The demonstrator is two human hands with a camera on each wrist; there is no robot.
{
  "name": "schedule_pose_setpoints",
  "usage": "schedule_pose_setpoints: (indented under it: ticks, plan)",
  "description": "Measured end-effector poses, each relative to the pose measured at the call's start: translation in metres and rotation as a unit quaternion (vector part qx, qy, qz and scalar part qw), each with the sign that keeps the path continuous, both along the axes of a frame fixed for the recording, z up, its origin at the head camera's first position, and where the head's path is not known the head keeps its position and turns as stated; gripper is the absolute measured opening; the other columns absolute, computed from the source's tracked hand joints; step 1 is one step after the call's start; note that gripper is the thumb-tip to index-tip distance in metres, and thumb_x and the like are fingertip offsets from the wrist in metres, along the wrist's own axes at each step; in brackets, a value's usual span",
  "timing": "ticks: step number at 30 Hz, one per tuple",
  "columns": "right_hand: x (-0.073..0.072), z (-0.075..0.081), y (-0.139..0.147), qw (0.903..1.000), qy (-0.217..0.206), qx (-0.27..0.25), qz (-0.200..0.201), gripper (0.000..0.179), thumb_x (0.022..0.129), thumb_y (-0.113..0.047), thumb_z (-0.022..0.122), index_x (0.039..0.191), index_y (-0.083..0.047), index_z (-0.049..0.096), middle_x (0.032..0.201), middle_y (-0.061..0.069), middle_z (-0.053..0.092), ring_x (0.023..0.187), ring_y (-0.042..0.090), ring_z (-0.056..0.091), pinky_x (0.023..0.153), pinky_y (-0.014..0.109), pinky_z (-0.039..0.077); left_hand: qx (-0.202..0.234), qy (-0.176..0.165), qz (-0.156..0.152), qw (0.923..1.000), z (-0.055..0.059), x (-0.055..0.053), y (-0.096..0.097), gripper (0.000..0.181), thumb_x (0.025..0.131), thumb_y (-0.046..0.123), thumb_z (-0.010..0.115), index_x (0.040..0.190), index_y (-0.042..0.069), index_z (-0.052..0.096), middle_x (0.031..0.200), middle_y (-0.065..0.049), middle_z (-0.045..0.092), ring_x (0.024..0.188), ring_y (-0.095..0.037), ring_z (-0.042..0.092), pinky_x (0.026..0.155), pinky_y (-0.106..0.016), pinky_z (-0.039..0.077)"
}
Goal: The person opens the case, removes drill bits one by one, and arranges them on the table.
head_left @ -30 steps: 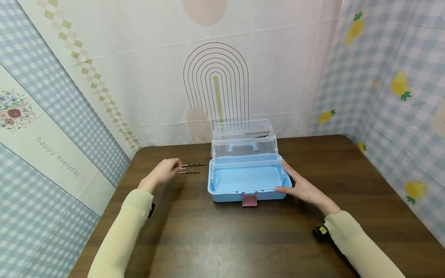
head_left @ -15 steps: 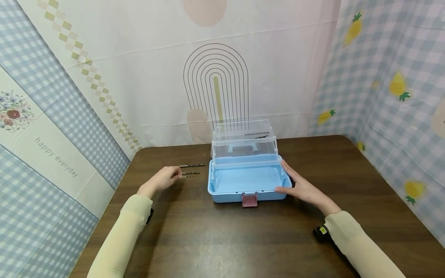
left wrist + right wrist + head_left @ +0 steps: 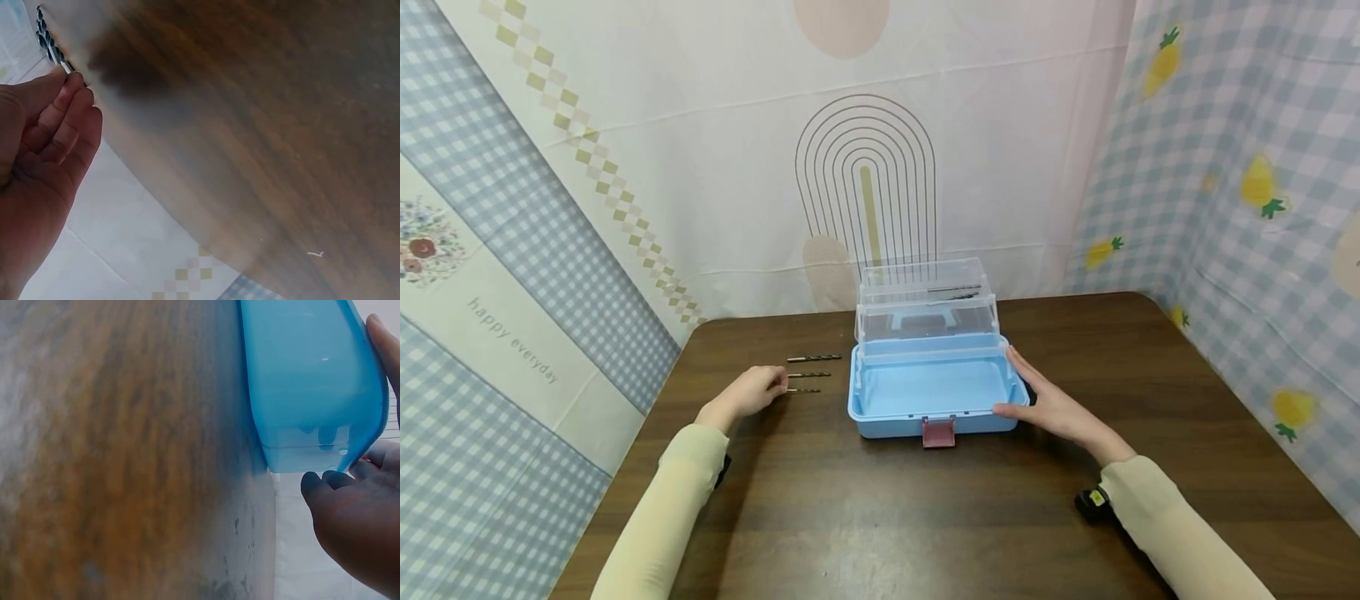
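- Drill bit (image 3: pixel 805 390), left of the blue box (image 3: pixel 887 427): shank pinched by the left hand (image 3: pixel 754 389), grip narrow.
- Right hand (image 3: pixel 1054 407): grip wide, touching the box's right end.
- Two more bits (image 3: pixel 814 358) lie on the table (image 3: pixel 865 517) just beyond.

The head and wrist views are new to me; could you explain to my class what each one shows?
No machine here: a person works with two bare hands. The wide picture comes from a head-worn camera looking down at a brown table. The two close-ups come from a camera on each wrist.

The left hand pinches the end of a thin drill bit; a second bit and a third lie alongside on the table. The right hand rests against one end of an open blue box with a pink latch. What look like more bits show in its raised clear part.
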State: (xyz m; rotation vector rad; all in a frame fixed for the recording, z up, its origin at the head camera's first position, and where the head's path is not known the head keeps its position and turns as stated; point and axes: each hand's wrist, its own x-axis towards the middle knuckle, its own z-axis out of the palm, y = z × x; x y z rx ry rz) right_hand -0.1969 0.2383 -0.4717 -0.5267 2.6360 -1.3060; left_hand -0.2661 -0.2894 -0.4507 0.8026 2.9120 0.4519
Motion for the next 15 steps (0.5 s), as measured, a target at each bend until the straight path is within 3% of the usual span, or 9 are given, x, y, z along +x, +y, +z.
schedule_pose_setpoints:
  ticks: [15]
  plan:
    - [0.0010, 0.0012, -0.0001, 1.0000, -0.003, -0.003, 0.003, 0.104, 0.092, -0.040, 0.074, 0.163, -0.028, 0.000, 0.169, 0.003, -0.007, 0.152, 0.043, 0.000, 0.109, 0.076, 0.013, 0.013, 0.003, 0.012, 0.9999, -0.0042, 0.0001, -0.0022, 0.012, 0.097, 0.002, 0.064, 0.088, 0.009, 0.063, 0.081, 0.000, 0.061, 0.074, -0.015, 0.054, 0.071, -0.037, 0.047]
